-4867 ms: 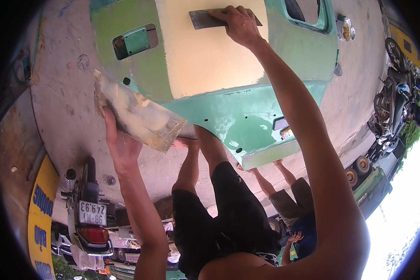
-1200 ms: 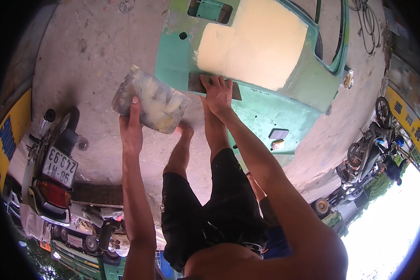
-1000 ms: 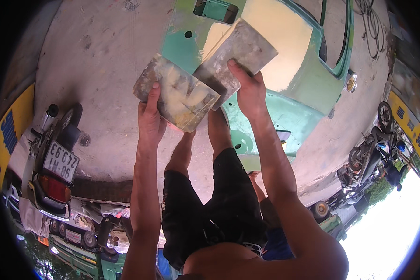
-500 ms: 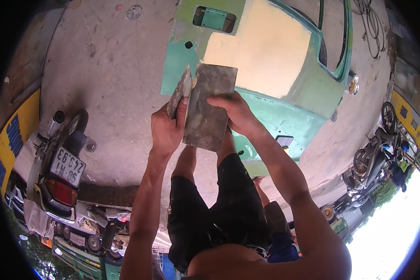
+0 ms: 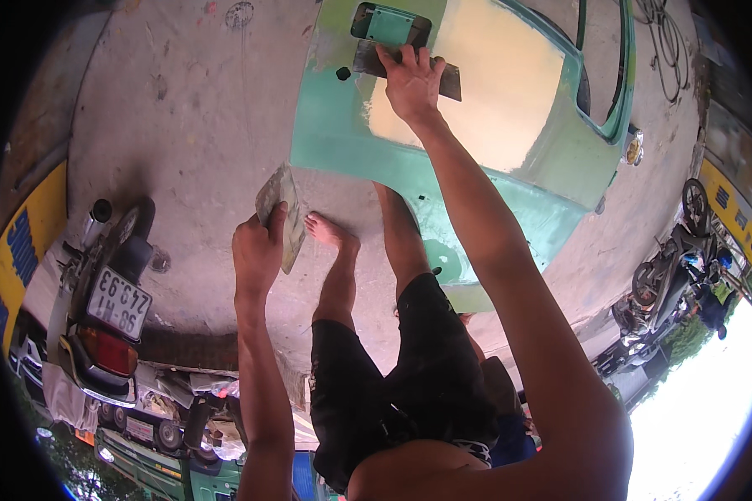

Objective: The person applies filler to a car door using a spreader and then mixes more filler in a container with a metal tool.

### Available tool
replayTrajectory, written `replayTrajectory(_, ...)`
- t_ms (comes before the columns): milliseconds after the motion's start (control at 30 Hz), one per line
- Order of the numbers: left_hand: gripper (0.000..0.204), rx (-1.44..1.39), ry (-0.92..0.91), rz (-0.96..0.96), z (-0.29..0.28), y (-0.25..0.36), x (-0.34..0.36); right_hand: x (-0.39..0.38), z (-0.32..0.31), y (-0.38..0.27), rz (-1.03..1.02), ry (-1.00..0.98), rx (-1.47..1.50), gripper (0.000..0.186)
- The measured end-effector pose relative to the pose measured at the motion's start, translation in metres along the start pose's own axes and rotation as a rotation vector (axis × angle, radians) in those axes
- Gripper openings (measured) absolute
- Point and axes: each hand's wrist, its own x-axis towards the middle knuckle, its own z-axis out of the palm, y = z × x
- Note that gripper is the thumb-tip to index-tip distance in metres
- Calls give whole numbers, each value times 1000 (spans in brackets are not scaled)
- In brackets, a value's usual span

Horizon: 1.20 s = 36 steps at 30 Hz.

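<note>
A green vehicle door panel [image 5: 359, 138] lies across the far middle, with a broad cream patch of filler [image 5: 493, 83] on it. My right hand [image 5: 415, 86] is stretched over the panel and grips a dark, flat filler spreader [image 5: 450, 82]. The spreader lies slantwise over the patch's upper left, just below the rectangular handle opening [image 5: 386, 27]; the fingers press on its top. Nearer and to the left, my left hand [image 5: 257, 257] holds a thin grey metal plate [image 5: 274, 194] tilted nearly edge-on, thumb on its face. It is off the panel, above the concrete floor.
A parked motorbike [image 5: 113, 309] stands at the left. More motorbikes [image 5: 664, 259] line the right side. A coiled cable [image 5: 664, 42] lies on the floor at the far right. My bare foot [image 5: 332, 230] is beside the panel's near edge. Another person's dark clothing [image 5: 503, 392] shows behind my right side.
My hands have parted. The right one has carried its spreader away from me, onto the upper part of the filler patch. My left hand and plate have moved left and slightly nearer.
</note>
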Motion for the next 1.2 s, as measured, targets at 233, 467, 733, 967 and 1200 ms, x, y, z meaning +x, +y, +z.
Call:
replayTrajectory(233,53,-75,22,14,3,-16,11,-8,8,0,-58,78,-66,62)
replayTrajectory(467,55,-99,47,15,-8,-7,4,-113,13,-30,-248,-23,94,53)
replayTrajectory(733,57,-146,109,-10,-14,-4,9,-47,-15,14,-85,62,43,59)
replayTrajectory(967,57,-114,59,5,-6,1,20,-19,10,8,35,87,-1,64)
replayTrajectory(1200,56,-131,89,69,-4,8,24,-14,17,12,21,152,36,58)
